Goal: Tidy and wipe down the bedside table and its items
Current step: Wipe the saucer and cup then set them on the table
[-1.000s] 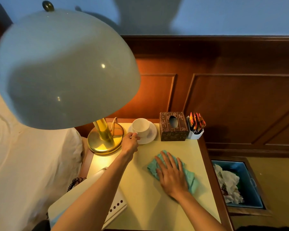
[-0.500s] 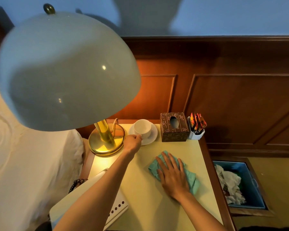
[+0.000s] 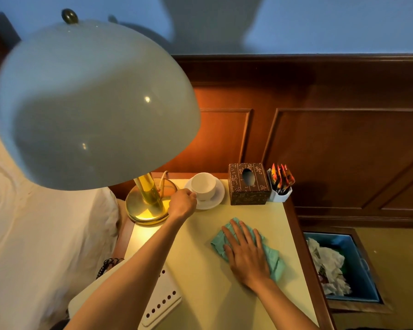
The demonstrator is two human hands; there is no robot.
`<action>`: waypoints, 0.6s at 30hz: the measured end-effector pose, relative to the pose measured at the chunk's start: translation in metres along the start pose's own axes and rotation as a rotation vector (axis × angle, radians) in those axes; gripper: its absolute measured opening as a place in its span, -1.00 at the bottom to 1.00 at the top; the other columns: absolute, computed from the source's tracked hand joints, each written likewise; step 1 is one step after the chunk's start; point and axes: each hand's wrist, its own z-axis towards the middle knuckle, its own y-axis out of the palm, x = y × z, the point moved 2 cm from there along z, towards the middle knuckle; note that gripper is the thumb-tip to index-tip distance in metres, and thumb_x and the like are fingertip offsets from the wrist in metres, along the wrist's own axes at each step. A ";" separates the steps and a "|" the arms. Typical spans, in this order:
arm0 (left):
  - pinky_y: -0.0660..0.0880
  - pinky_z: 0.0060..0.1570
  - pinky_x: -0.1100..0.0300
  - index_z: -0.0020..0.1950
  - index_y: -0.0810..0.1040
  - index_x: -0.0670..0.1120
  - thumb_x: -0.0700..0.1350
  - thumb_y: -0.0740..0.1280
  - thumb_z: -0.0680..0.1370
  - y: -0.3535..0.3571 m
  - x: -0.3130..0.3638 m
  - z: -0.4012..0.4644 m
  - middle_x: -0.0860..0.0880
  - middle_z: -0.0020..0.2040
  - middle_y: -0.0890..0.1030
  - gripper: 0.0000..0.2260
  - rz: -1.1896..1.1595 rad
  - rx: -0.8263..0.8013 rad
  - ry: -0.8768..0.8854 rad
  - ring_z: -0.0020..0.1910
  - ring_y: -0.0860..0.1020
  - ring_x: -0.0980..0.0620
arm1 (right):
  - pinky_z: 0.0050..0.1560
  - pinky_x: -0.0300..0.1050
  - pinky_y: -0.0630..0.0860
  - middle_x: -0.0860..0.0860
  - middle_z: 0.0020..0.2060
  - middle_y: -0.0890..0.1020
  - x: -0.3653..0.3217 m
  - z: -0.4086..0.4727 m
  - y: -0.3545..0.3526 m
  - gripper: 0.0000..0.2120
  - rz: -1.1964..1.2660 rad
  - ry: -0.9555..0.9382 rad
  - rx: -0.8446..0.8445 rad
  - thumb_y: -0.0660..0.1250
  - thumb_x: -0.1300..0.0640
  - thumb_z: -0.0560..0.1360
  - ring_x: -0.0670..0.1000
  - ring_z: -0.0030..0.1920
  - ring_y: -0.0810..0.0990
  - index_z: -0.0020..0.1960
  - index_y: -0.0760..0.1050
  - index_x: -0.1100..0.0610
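The bedside table (image 3: 200, 294) has a pale yellow top. A white cup (image 3: 203, 186) stands on a white saucer (image 3: 218, 196) at the back. My left hand (image 3: 181, 204) pinches the saucer's left rim with curled fingers. My right hand (image 3: 246, 253) lies flat with straight fingers on a teal cloth (image 3: 274, 263) in the middle of the table. Behind them stand a brown tissue box (image 3: 248, 186) and a white holder with red sachets (image 3: 280, 184).
A lamp with a big white dome shade (image 3: 93, 103) and a brass base (image 3: 146, 210) fills the left. A white notebook with punched holes (image 3: 162, 303) lies at the front left beside a dark bead bracelet (image 3: 107, 264). A blue bin with crumpled paper (image 3: 339, 265) sits at the right, below the table.
My left hand has shifted slightly right at the saucer's rim, and the cup and saucer sit a little further back. My right hand stays on the cloth.
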 end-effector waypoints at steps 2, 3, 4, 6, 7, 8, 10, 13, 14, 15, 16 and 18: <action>0.46 -0.15 0.18 0.15 0.61 -0.14 -0.08 0.27 0.61 -0.003 -0.001 0.005 -0.10 0.08 0.61 -0.79 0.014 0.021 -0.013 -0.05 0.56 -0.03 | 0.43 0.15 0.03 -0.03 0.52 0.26 0.000 0.000 0.000 -0.49 -0.001 -0.001 0.001 -0.18 -0.18 0.63 0.06 0.53 0.17 0.51 0.20 -0.11; 0.46 -0.16 0.18 0.15 0.61 -0.15 -0.09 0.27 0.61 -0.005 -0.001 0.008 -0.10 0.09 0.62 -0.79 0.023 0.030 -0.013 -0.06 0.55 -0.03 | 0.43 0.15 0.03 -0.03 0.52 0.26 0.000 0.000 0.000 -0.50 -0.002 -0.001 0.003 -0.17 -0.18 0.63 0.05 0.53 0.17 0.51 0.20 -0.11; 0.46 -0.16 0.18 0.15 0.61 -0.15 -0.11 0.27 0.61 -0.006 -0.001 0.010 -0.11 0.09 0.62 -0.79 0.029 0.036 -0.015 -0.06 0.55 -0.03 | 0.43 0.15 0.03 -0.03 0.52 0.26 0.000 0.000 -0.001 -0.50 -0.003 -0.002 0.004 -0.15 -0.17 0.63 0.05 0.53 0.17 0.51 0.20 -0.12; 0.52 -0.11 0.15 0.14 0.62 -0.16 -0.13 0.27 0.61 -0.009 -0.001 0.015 -0.12 0.08 0.63 -0.80 0.028 0.050 -0.021 -0.05 0.56 -0.05 | 0.43 0.15 0.03 -0.03 0.52 0.25 0.000 0.000 -0.001 -0.50 -0.007 -0.005 0.003 -0.15 -0.17 0.63 0.04 0.53 0.15 0.52 0.19 -0.12; 0.56 -0.05 0.12 0.12 0.62 -0.15 -0.14 0.27 0.60 -0.010 -0.001 0.019 -0.12 0.07 0.63 -0.82 0.025 0.058 -0.025 -0.05 0.57 -0.06 | 0.43 0.15 0.02 -0.04 0.53 0.24 0.000 0.000 0.000 -0.50 -0.009 -0.005 0.003 -0.16 -0.18 0.63 0.04 0.54 0.15 0.52 0.18 -0.12; 0.59 -0.01 0.06 0.08 0.63 -0.14 -0.14 0.28 0.60 -0.010 -0.002 0.022 -0.13 0.06 0.64 -0.83 0.020 0.065 -0.030 -0.06 0.58 -0.08 | 0.43 0.16 0.02 -0.04 0.53 0.23 0.000 -0.001 0.000 -0.50 -0.010 -0.006 0.005 -0.16 -0.18 0.63 0.04 0.54 0.13 0.52 0.18 -0.12; 0.60 0.03 -0.03 0.04 0.63 -0.12 -0.15 0.29 0.59 -0.012 -0.001 0.027 -0.12 0.03 0.64 -0.86 0.012 0.074 -0.040 -0.05 0.59 -0.09 | 0.44 0.16 0.01 -0.05 0.53 0.21 0.001 -0.001 0.000 -0.49 -0.007 -0.005 0.006 -0.18 -0.18 0.63 0.03 0.54 0.11 0.52 0.17 -0.12; 0.60 0.02 0.00 0.10 0.63 -0.12 -0.15 0.28 0.60 -0.013 0.002 0.032 -0.12 0.07 0.64 -0.84 0.017 0.087 -0.039 -0.01 0.58 -0.10 | 0.43 0.16 0.02 -0.04 0.53 0.23 0.000 -0.001 -0.001 -0.49 -0.005 -0.001 -0.003 -0.18 -0.18 0.63 0.04 0.54 0.14 0.52 0.18 -0.12; 0.59 0.01 0.01 0.12 0.63 -0.12 -0.15 0.28 0.60 -0.013 0.003 0.033 -0.11 0.09 0.64 -0.83 0.019 0.093 -0.034 0.00 0.58 -0.10 | 0.43 0.16 0.03 -0.04 0.53 0.24 0.000 -0.001 -0.001 -0.49 -0.003 0.000 -0.004 -0.18 -0.18 0.63 0.05 0.53 0.16 0.52 0.19 -0.11; 0.60 0.01 0.01 0.14 0.63 -0.11 -0.16 0.27 0.61 -0.013 0.003 0.034 -0.11 0.11 0.63 -0.82 0.016 0.096 -0.035 0.01 0.58 -0.11 | 0.43 0.16 0.04 -0.04 0.53 0.24 -0.001 0.000 -0.001 -0.49 -0.002 0.000 -0.007 -0.18 -0.18 0.63 0.05 0.53 0.16 0.52 0.19 -0.11; 0.60 0.02 0.00 0.16 0.62 -0.10 -0.15 0.27 0.61 -0.013 0.003 0.035 -0.11 0.13 0.63 -0.81 0.012 0.098 -0.035 0.03 0.58 -0.11 | 0.42 0.16 0.04 -0.03 0.53 0.24 0.000 0.000 -0.001 -0.49 0.000 0.000 -0.010 -0.19 -0.18 0.63 0.05 0.53 0.16 0.52 0.19 -0.11; 0.60 0.06 -0.04 0.21 0.60 -0.11 -0.11 0.26 0.62 -0.014 0.003 0.034 -0.13 0.17 0.62 -0.77 0.013 0.101 -0.035 0.06 0.58 -0.13 | 0.43 0.17 0.03 -0.04 0.53 0.22 0.000 0.000 -0.001 -0.49 0.003 -0.002 -0.012 -0.19 -0.18 0.62 0.05 0.54 0.14 0.52 0.17 -0.12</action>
